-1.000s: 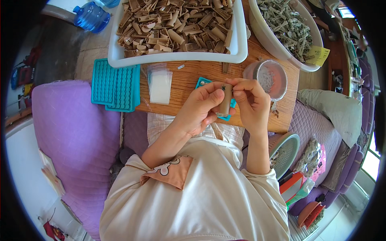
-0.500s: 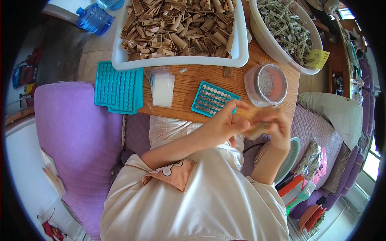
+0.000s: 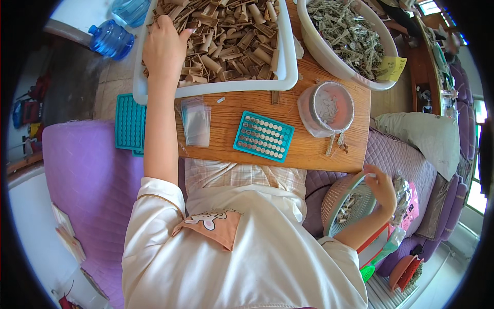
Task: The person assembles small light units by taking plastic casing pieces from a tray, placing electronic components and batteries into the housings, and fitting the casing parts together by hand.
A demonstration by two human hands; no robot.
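My left hand [image 3: 165, 49] reaches into the left side of a white bin [image 3: 221, 89] of brown curved, half-tube pieces [image 3: 226, 41]. Its thumb stands apart; the other fingertips are hidden among the pieces. My right hand [image 3: 382, 189] is at the upper rim of a pale green basket [image 3: 332, 219], finger and thumb drawn together; whether they grip the rim or something small cannot be made out. A teal tray [image 3: 239, 149] with rows of small round silvery pieces lies on the table. Beside it stands a clear, plastic-lined tub [image 3: 309, 116] with small pale bits inside.
A large round basin [image 3: 339, 72] of grey-green crumpled strips stands at the back right, with a yellow note [image 3: 392, 68]. Clear bags [image 3: 196, 126] and teal trays [image 3: 129, 121] lie left on the wooden table [image 3: 319, 154]. Dried strands [image 3: 338, 144] hang near its front edge.
My hands were together, blurred, above the table's front edge. Now they are apart: the left has gone up-left into the bin, the right has moved right and down to the basket.
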